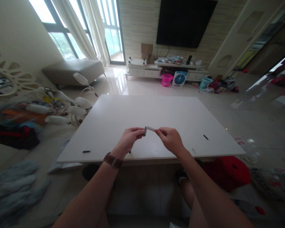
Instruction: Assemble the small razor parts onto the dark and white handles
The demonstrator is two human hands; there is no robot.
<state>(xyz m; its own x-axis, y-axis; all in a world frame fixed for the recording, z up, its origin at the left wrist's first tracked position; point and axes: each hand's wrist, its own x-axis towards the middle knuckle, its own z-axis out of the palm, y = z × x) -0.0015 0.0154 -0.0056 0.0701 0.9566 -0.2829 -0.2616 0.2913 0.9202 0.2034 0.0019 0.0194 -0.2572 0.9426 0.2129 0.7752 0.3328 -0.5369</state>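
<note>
Above the near part of the white table [142, 110], my left hand [130, 137] pinches a small, thin green piece [145, 130] between thumb and fingers. My right hand [169, 139] is closed on a narrow light-grey strip [151, 129]. The strip's far end meets or almost meets the green piece; whether they touch I cannot tell. A short dark-green stick [205, 137] lies on the right of the tabletop. On the left, near the front edge, is a small black bar [86, 151]. A little clear piece [193, 151] rests beside my right forearm.
A lamp with several white shades [77, 110] stands close to the table's left edge. At the right front corner is a red stool or bin [235, 172]. A pink basket [166, 80] and a blue box fan [180, 78] stand beyond the table.
</note>
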